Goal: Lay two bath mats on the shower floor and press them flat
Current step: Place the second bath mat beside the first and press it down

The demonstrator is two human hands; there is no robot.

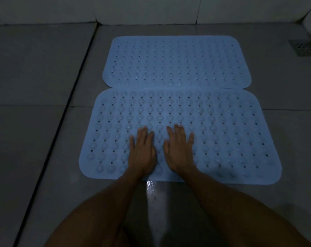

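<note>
Both your palms are down on the near blue bath mat, side by side near its front edge: left hand flat with fingers straight, right hand the same, gripping nothing. The far bath mat lies flat on the grey tiled shower floor, its edge touching the near one. A floor drain sits far right.

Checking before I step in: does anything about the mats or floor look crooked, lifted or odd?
Mostly fine. The near blue perforated rubber mat sits slightly right of the far blue mat, edges meeting. A shiny wet streak marks the grey tiled floor.
</note>
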